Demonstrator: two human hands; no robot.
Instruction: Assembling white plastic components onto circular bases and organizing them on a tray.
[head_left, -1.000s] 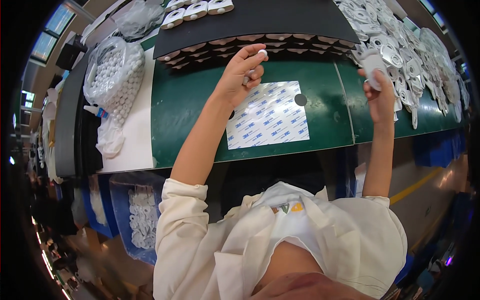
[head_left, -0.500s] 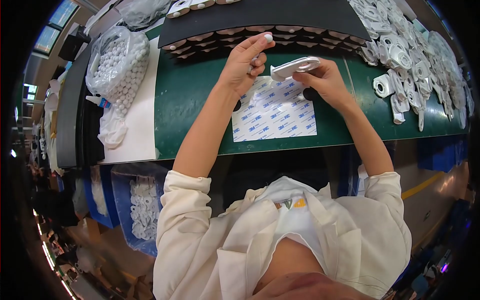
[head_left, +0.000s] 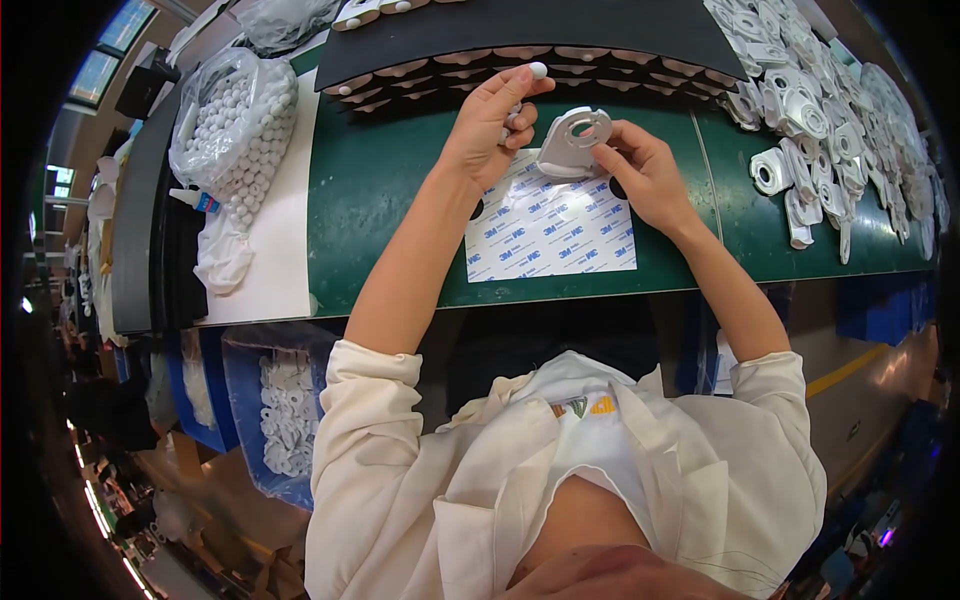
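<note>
at the left, the open bag of white balls [head_left: 235, 125] lies as it did half a second ago. right of it, the left hand [head_left: 485, 130] has hardly moved: thumb and forefinger pinch one white ball [head_left: 538, 70], while the other fingers curl round what look like more balls.

the change is in the middle. a second ago the right hand [head_left: 645, 175] was at the right, by the pile of white parts [head_left: 795, 105], with a white part [head_left: 566, 158] in its grip; half a second ago it had brought that part in, seen nearly edge-on. now the part is turned so its broad face shows. ball and part are near each other but apart, so the work seems to be at lining up rather than joining.

the part is tilted, over the far edge of the printed sheet [head_left: 550, 235] on the green table [head_left: 390, 225], just near of the black stack [head_left: 530, 35]. it is pale and flat, with a lip along its near left end and a round ringed opening toward its far right. the right thumb presses its face, fingers behind.
</note>
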